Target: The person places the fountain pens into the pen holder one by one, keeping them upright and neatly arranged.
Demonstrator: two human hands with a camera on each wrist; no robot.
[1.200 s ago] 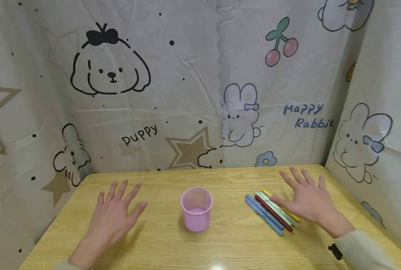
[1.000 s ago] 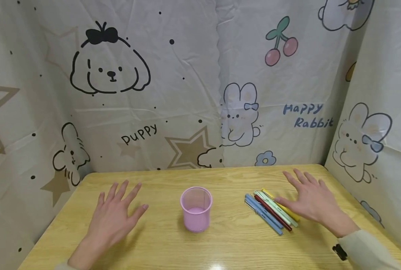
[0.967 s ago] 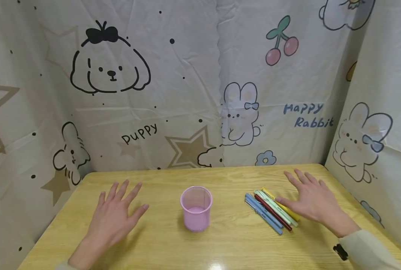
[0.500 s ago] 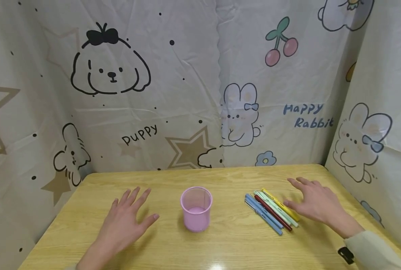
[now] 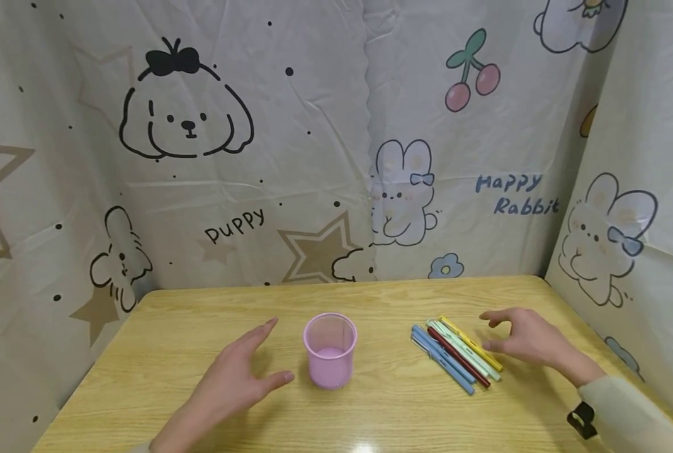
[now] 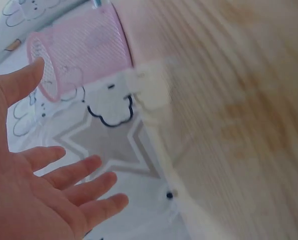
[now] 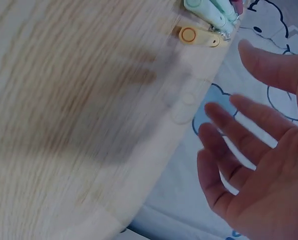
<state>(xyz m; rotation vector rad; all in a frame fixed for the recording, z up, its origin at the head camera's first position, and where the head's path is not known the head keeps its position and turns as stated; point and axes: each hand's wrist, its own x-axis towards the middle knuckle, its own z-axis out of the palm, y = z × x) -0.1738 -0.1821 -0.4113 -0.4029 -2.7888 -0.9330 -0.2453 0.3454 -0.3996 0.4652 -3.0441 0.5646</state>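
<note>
A pink translucent cup stands upright mid-table; it also shows in the left wrist view as a ribbed pink cup. My left hand is just left of it, thumb and fingers spread apart, holding nothing and not touching the cup. To the right lies a row of several pens: blue pens, a dark red pen, light green pens and a yellow pen. Beside the yellow pen hovers my right hand, fingers loosely bent with nothing in them. The right wrist view shows its palm above the table.
The wooden table reaches back to a printed cloth curtain, which also hangs along both sides. A black band sits at my right sleeve.
My left hand has moved right, closer to the cup, and turned onto its side. My right hand has shifted slightly right and its fingers have bent. Cup and pens have stayed put.
</note>
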